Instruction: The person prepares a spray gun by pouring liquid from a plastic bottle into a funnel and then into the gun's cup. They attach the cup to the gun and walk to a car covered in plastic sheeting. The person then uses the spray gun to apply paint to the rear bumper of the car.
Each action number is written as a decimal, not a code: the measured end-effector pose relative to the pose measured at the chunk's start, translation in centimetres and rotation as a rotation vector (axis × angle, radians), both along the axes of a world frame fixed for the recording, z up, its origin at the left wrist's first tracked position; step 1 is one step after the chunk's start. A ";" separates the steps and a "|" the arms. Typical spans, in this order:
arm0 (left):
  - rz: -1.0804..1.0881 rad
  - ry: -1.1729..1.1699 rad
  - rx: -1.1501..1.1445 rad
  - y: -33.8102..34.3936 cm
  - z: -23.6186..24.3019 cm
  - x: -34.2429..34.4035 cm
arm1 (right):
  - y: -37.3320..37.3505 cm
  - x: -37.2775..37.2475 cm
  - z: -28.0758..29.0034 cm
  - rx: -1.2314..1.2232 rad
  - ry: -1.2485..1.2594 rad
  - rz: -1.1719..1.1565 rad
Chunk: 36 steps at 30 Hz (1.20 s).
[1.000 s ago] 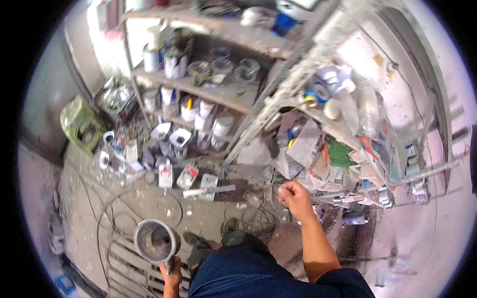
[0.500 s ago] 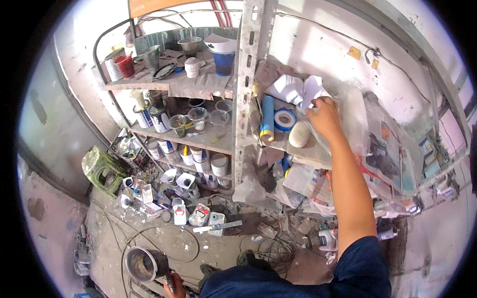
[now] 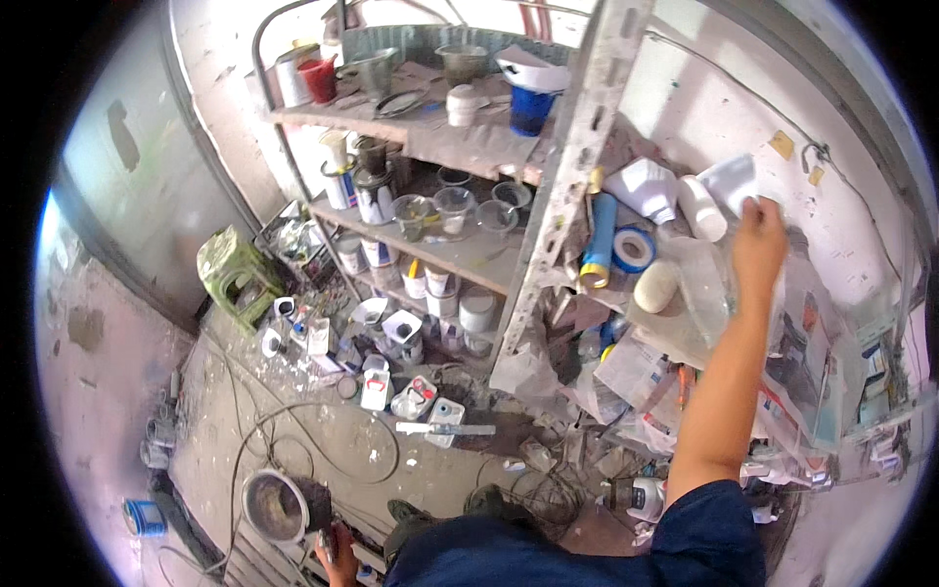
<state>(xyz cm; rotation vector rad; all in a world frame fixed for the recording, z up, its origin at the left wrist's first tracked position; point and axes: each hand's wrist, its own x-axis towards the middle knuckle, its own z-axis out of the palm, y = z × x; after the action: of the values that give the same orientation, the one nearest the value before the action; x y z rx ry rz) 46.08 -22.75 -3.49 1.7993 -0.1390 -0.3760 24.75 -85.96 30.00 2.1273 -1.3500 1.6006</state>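
Observation:
My right hand [image 3: 761, 240] is raised over the right-hand shelf, its fingers closed on the edge of a white paper cone [image 3: 730, 183]. Beside it lie another white paper piece [image 3: 644, 190] and a white cylinder [image 3: 701, 209]. Nearer on that shelf are a blue-edged tape roll [image 3: 633, 250], a blue and yellow roll [image 3: 599, 240] and a pale oval block [image 3: 656, 287]. Low at the left, my left hand [image 3: 339, 558] is wrapped round the handle of what looks like a spray gun. Its wide, open-topped cup [image 3: 277, 506] has a stained inside.
A perforated metal post [image 3: 577, 147] separates the right shelf from a rack with tins and plastic cups [image 3: 454, 208]. A green stool [image 3: 236, 277] stands at the left. White bottles [image 3: 413, 398] and a looped hose [image 3: 386, 460] lie on the floor. Newspaper [image 3: 641, 372] hangs off the shelf.
My right hand has lifted the white paper cone up and to the right, away from the other paper. The view has shifted; my left hand still holds the spray gun.

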 end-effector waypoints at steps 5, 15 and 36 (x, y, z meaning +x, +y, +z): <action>0.054 0.101 -0.012 0.3 2.6 3.8 | 15.8 4.8 -3.0 0.320 -0.271 0.516; -0.141 -0.046 -0.118 3.2 10.6 14.6 | 43.9 25.4 -19.4 1.673 -0.462 1.278; -0.032 0.112 -0.174 21.7 10.3 20.1 | 64.1 37.3 -20.3 0.384 0.408 1.529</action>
<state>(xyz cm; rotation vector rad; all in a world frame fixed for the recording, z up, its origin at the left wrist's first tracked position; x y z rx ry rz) 66.19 -1.09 6.79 1.6025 -0.1186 -0.4722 62.09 -21.90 9.68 3.7357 0.4050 0.8797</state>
